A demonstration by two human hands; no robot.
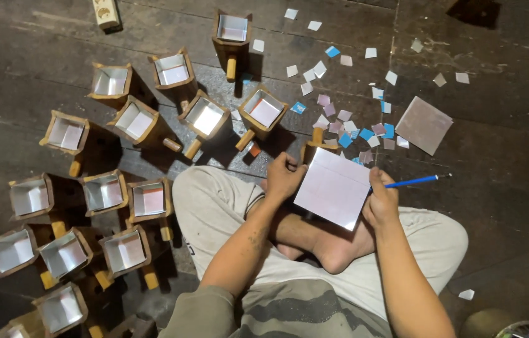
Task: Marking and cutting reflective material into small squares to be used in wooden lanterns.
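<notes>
I sit cross-legged on a dark wooden floor. My left hand (284,176) is closed at the upper left edge of a pale square sheet (333,188) that rests over my crossed feet. My right hand (382,201) grips a blue pen (411,182) at the sheet's right edge, tip pointing right. A wooden box (315,145) is partly hidden behind the sheet, just beyond my left hand.
Several small wooden boxes with shiny lining and short handles (205,117) stand to the left and ahead. Small cut squares in white, blue and pink (352,128) litter the floor ahead. A second shiny square sheet (424,124) lies at right.
</notes>
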